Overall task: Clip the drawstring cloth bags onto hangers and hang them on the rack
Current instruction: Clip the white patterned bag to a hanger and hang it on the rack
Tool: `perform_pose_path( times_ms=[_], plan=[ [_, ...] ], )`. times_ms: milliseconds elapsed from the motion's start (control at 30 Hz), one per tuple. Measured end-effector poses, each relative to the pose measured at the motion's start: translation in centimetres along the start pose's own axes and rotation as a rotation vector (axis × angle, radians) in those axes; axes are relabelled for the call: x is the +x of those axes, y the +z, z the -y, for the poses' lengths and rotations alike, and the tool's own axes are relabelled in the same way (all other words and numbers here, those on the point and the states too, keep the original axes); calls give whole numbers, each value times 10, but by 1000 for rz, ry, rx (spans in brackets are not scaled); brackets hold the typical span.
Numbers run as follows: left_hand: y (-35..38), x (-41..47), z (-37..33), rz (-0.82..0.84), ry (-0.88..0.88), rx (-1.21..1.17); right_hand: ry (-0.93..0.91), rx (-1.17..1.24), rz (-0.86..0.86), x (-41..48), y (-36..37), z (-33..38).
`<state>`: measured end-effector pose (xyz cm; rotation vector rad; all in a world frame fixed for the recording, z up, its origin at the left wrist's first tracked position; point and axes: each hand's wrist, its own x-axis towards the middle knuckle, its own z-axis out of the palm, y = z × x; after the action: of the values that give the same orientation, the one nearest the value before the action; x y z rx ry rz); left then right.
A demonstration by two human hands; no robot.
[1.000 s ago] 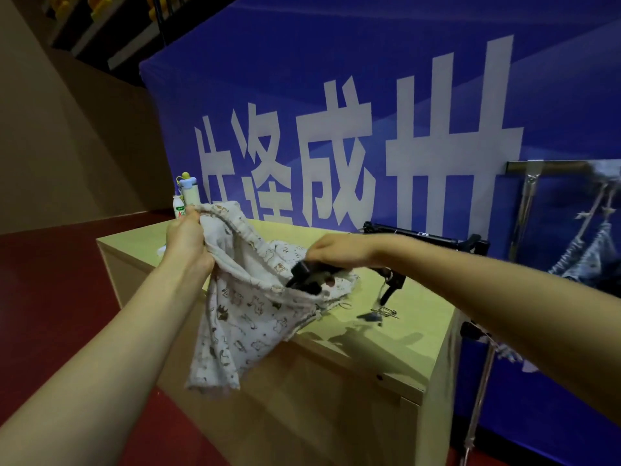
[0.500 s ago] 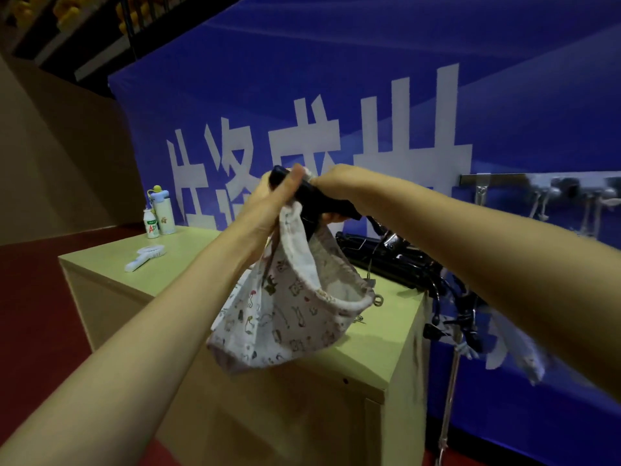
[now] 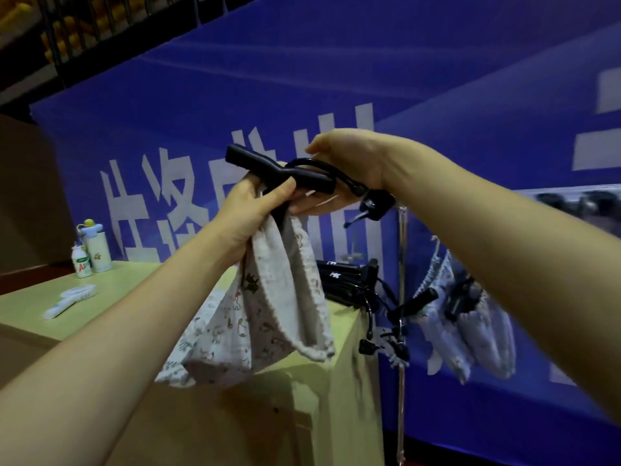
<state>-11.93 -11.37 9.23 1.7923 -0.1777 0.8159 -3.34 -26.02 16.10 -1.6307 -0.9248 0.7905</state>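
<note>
A white printed drawstring bag (image 3: 268, 317) hangs in the air in front of me, its top bunched in my left hand (image 3: 252, 210), which pinches the cloth together with a clip of a black clip hanger (image 3: 279, 169). My right hand (image 3: 342, 169) grips the same hanger from the right, fingers curled under its bar and hook. The hanger's other clip (image 3: 373, 205) dangles free below my right wrist. A metal rack (image 3: 401, 264) stands at the right with several bags (image 3: 467, 317) clipped on hangers.
A pale wooden table (image 3: 141, 290) lies below the bag. On it are a pile of black hangers (image 3: 346, 280) at its right edge, two bottles (image 3: 90, 253) at the far left and a white object (image 3: 70, 301). A blue banner (image 3: 336, 79) closes the back.
Both hands have lifted the bag and hanger off the table to chest height. The view has swung right, and the rack with hung bags now shows.
</note>
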Motion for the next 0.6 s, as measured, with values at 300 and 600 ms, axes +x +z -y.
perform_pose_path(
  times_ms=[300, 600],
  plan=[
    [30, 8, 1, 180, -17, -51, -80, -218, 109, -42, -61, -34],
    [81, 40, -1, -85, 27, -261, -209, -561, -285, -30, -36, -83]
  ],
)
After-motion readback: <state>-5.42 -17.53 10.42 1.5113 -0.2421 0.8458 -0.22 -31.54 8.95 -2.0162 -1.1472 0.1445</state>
